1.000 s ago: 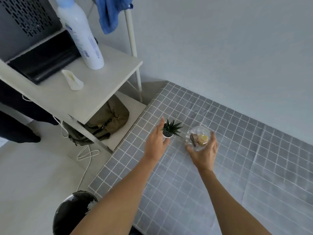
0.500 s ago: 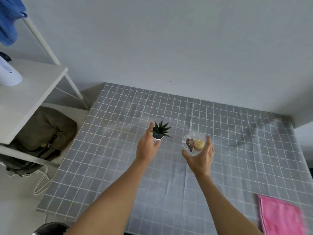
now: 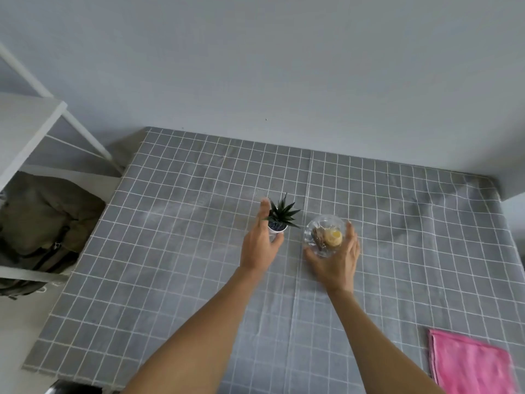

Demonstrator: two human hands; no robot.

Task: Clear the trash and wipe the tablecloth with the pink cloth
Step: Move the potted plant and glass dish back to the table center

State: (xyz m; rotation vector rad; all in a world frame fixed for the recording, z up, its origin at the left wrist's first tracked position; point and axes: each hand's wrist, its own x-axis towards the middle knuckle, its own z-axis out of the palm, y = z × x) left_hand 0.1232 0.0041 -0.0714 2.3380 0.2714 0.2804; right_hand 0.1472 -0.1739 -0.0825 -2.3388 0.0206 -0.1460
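The small potted plant [image 3: 279, 220] is gripped by the left hand [image 3: 260, 245], the clear bowl [image 3: 324, 234] by the right hand [image 3: 336, 260]. Both seem due for setting down; the pink cloth [image 3: 473, 362] lies on the tablecloth [image 3: 176, 251], near right.

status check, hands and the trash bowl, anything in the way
Left hand grips small potted plant. Right hand cups clear bowl of scraps. Pink cloth untouched, near right corner. Nothing blocking.
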